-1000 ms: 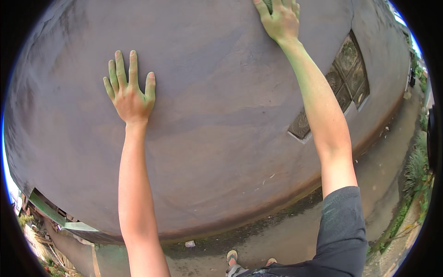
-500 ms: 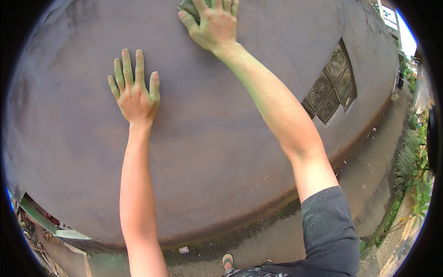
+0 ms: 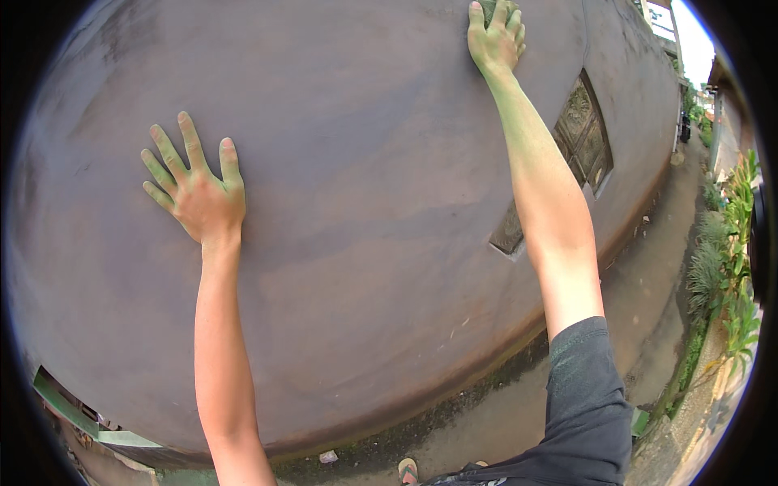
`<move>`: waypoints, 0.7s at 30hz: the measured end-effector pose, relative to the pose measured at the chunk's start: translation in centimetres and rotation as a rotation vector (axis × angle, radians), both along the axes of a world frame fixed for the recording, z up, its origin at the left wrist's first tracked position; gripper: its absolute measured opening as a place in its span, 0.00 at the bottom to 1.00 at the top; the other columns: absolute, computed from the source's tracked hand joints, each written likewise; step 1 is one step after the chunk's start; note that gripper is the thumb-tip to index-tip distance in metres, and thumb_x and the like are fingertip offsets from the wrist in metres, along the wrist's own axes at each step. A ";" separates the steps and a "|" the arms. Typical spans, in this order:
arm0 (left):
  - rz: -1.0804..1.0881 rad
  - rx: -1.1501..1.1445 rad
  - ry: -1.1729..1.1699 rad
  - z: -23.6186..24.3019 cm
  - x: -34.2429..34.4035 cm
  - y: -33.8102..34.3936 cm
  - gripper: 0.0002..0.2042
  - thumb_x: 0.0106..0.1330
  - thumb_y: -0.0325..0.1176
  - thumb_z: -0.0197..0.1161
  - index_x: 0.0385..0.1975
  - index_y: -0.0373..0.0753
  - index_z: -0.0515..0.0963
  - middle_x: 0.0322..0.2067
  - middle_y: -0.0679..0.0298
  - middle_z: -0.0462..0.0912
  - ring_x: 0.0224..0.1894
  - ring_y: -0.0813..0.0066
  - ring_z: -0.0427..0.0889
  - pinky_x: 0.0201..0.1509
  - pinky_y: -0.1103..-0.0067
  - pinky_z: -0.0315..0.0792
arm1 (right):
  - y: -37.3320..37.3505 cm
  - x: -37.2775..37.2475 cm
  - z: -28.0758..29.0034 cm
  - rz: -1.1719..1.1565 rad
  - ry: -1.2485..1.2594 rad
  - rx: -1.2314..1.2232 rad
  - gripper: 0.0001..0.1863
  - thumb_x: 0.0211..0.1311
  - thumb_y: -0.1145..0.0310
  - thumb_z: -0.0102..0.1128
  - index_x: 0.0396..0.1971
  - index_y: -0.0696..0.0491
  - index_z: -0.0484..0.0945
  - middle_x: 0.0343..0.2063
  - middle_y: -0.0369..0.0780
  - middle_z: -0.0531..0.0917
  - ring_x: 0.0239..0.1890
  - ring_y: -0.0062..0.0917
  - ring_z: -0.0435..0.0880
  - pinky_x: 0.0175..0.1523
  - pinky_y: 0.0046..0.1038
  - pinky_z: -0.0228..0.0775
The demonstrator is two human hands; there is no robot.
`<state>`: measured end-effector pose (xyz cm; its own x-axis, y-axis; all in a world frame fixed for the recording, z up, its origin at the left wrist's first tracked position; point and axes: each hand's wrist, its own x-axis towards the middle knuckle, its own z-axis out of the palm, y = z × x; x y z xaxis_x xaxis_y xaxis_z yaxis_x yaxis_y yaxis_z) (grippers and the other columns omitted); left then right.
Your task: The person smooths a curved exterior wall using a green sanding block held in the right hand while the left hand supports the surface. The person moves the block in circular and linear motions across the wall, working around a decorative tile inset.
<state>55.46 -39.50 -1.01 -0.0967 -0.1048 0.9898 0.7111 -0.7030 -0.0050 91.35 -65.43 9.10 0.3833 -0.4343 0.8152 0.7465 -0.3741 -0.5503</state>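
A large grey-brown plastered wall fills most of the view. My left hand rests flat on it at the left, fingers spread and holding nothing. Near the top edge, my right hand presses a grey-green folded pad against the wall. Only a little of the pad shows between and beyond the fingers; whether it is cloth or abrasive sheet I cannot tell. Green dust coats both hands and my right forearm.
Patterned vent blocks are set into the wall behind my right forearm. A wet path runs along the wall's foot, with plants at the right. My sandalled foot is below. A green-edged opening is at lower left.
My right hand has moved right along the wall with the pad. My left hand sits slightly lower and further left, its fingers tilted more to the left. The view has shifted a little.
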 end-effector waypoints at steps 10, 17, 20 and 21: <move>-0.008 0.056 0.082 3.4 6.2 -4.4 0.31 0.80 0.59 0.49 0.81 0.65 0.57 0.83 0.62 0.51 0.83 0.45 0.49 0.80 0.39 0.44 | 9.6 -12.5 -0.4 0.155 -0.845 -0.327 0.29 0.71 0.37 0.58 0.68 0.29 0.74 0.75 0.46 0.65 0.78 0.47 0.62 0.80 0.59 0.48; -0.009 0.124 0.061 3.1 6.0 -4.2 0.33 0.78 0.61 0.52 0.81 0.64 0.58 0.82 0.61 0.54 0.82 0.46 0.53 0.79 0.40 0.49 | -5.6 6.4 -4.8 0.014 -0.169 -0.141 0.33 0.80 0.38 0.42 0.77 0.36 0.61 0.80 0.48 0.56 0.82 0.44 0.53 0.82 0.46 0.48; 0.004 0.139 0.043 2.9 6.5 -4.5 0.33 0.77 0.61 0.54 0.80 0.63 0.61 0.81 0.60 0.57 0.81 0.46 0.56 0.79 0.41 0.52 | -8.6 10.2 -7.4 0.076 -0.006 -0.009 0.35 0.79 0.36 0.41 0.78 0.38 0.61 0.79 0.55 0.55 0.82 0.49 0.51 0.81 0.52 0.45; 0.008 0.149 0.037 2.9 6.6 -4.6 0.33 0.77 0.61 0.54 0.80 0.63 0.62 0.81 0.60 0.58 0.81 0.47 0.57 0.79 0.41 0.53 | -8.4 10.1 -7.1 0.092 0.052 0.026 0.37 0.79 0.36 0.42 0.78 0.39 0.60 0.78 0.57 0.55 0.82 0.51 0.50 0.81 0.55 0.43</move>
